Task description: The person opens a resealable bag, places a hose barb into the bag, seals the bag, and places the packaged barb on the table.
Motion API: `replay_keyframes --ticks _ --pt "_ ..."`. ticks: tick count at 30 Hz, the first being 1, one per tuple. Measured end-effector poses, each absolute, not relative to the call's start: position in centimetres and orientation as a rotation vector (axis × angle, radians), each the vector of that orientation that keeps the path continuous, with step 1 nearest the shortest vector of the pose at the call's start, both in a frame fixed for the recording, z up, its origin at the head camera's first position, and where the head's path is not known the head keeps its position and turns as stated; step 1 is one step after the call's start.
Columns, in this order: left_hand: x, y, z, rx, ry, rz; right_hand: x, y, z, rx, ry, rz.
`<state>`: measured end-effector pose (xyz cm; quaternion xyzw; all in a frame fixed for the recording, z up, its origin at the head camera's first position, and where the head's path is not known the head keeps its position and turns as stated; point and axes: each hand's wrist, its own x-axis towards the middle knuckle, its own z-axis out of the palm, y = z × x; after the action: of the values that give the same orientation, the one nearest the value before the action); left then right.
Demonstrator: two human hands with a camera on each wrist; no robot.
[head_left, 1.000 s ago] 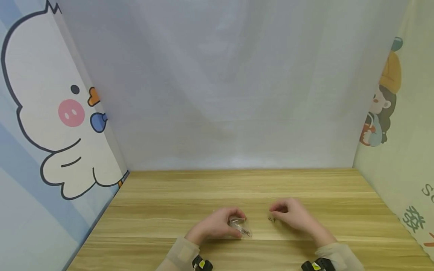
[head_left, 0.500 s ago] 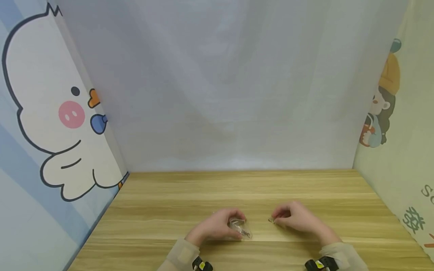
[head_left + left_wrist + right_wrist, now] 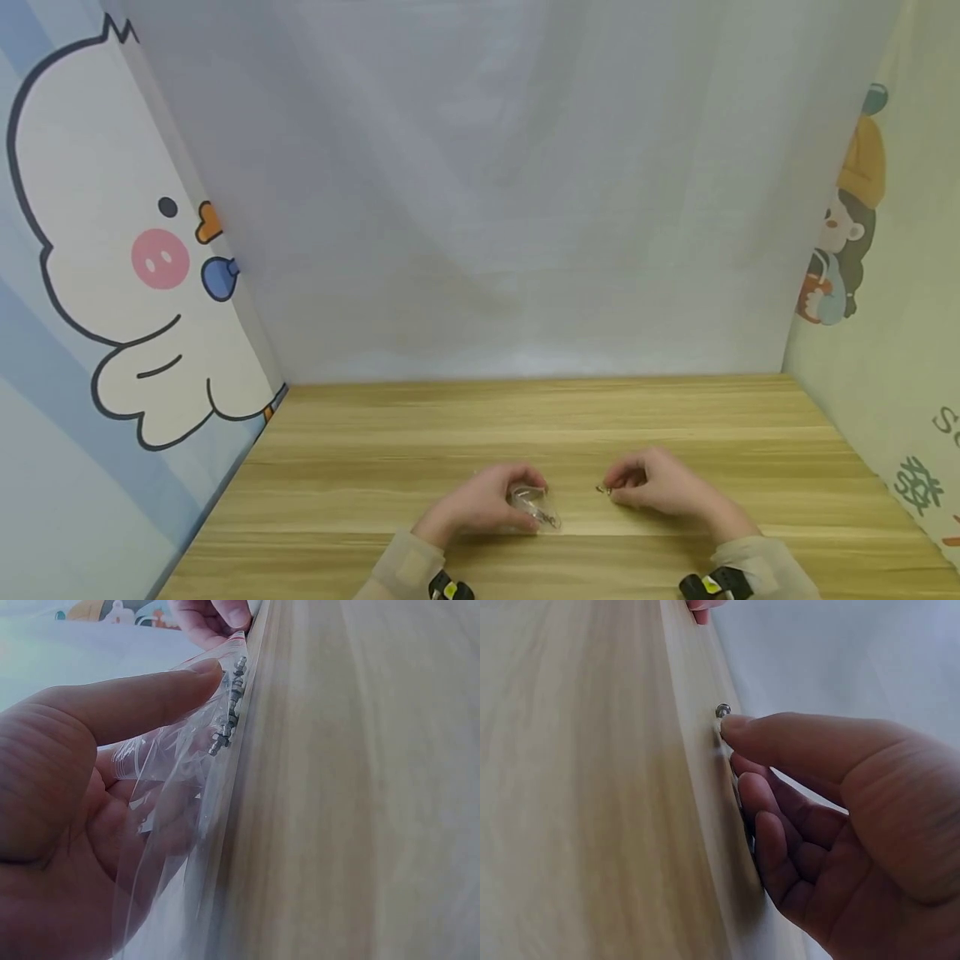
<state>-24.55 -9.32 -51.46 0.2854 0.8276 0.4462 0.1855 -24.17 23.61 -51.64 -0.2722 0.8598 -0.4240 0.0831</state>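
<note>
My left hand holds a clear zip bag with a red line along its mouth, thumb on one side and fingers curled behind. Inside the bag, near its opening, knobby silver metal pieces lie in a row under the thumb tip. To the right, my right hand is low at the tabletop, thumb and index finger pinching at a small metal piece. Its rounded end shows past the thumb tip; the rest is hidden. My other right fingers curl loosely beside the wood.
Both hands work over a wood-grain table. A pale grey curtain hangs behind its far edge. Printed panels stand at the sides, a white cartoon bird on the left and a cartoon figure on the right.
My right hand has shifted slightly right and nearer to me, while the small metal piece stays at about the same spot. The left hand keeps the bag nearly still.
</note>
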Motion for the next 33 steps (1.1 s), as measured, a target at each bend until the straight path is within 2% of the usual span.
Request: replay_keyframes --ticks 33 --pt "-24.36 -9.46 -51.18 0.828 2.339 1.263 -23.97 23.39 -51.72 -0.795 2.594 -1.184"
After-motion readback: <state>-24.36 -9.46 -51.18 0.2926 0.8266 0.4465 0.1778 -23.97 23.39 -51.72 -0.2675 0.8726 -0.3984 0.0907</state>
